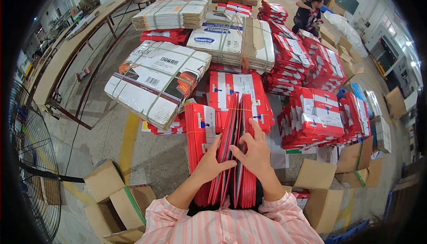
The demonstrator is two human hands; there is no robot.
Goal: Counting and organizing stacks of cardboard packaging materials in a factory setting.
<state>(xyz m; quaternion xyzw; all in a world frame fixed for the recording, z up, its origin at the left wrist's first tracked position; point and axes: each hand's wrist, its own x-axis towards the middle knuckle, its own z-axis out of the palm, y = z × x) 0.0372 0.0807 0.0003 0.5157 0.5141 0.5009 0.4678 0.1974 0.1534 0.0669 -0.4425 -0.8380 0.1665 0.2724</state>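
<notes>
From my remote post I see the fanned red carton bundle (248,190) upright between 2 hands. Left hand (211,162) lies along its left side, thumb across the edges. Right hand (257,154), fingers spread, covers its right part; grip firmness I cannot tell.

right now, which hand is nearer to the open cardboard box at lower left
Left. In the picture, the left hand is up and to the right of the cardboard box; the right hand is up and farther right.
</notes>
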